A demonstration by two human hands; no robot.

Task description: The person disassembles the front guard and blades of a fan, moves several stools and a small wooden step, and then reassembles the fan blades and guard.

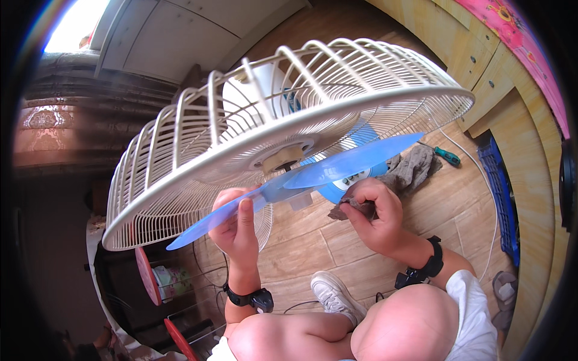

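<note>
A white wire fan guard stands tilted before me, with the blue fan blades exposed at its front on the central shaft. My left hand pinches the lower left blade, thumb in front and fingers behind it. To the right, below another blade, my right hand is closed on a crumpled grey-brown cloth, apart from the blades. Behind the blades the fan's blue base with its buttons shows in part. The white motor housing sits behind the guard.
On the wood-look floor lie a grey rag and a green-handled screwdriver. A white cable runs past a blue plastic crate beside wooden furniture. A red-edged stool is at lower left.
</note>
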